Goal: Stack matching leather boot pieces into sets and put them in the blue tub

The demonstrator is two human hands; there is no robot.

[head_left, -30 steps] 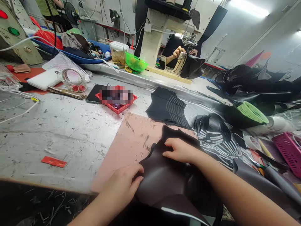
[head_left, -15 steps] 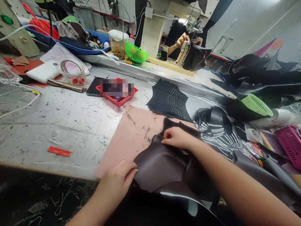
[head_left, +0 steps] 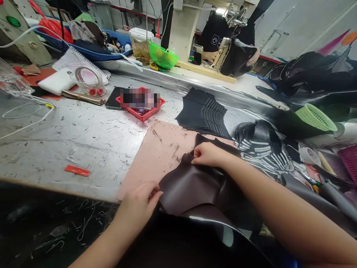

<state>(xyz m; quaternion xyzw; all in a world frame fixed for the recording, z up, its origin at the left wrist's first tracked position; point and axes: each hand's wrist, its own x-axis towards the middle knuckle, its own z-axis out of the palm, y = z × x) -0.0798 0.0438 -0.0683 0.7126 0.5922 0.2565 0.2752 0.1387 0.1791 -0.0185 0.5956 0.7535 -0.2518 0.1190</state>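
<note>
Brown sheet pinched between two hands

From my feed, the brown sheet (head_left: 192, 186) lies between the two hands, partly over the pink board (head_left: 147, 160) on the tabletop (head_left: 41, 152), its near part reaching below both hands. The left hand (head_left: 143, 197) has thumb and forefinger drawn together at the sheet's left edge; the right hand (head_left: 206, 154) pinches the far edge, where a fold bunches beside its fingertips.

I judge the sheet light and floppy, smooth like leather, with a sheen that may let it slide; it should crease rather than break. I would hold it by the edges, at two points well apart, so it does not sag.

Beyond the right hand lies a fanned stack of black pieces (head_left: 200, 111).

Writing is scarce: far beyond the right hand, a co-worker's black top (head_left: 208, 37) bears a white smile-like mark and another too small to read. On the red strip (head_left: 77, 170), left of the left hand, I can make out no lettering.
</note>
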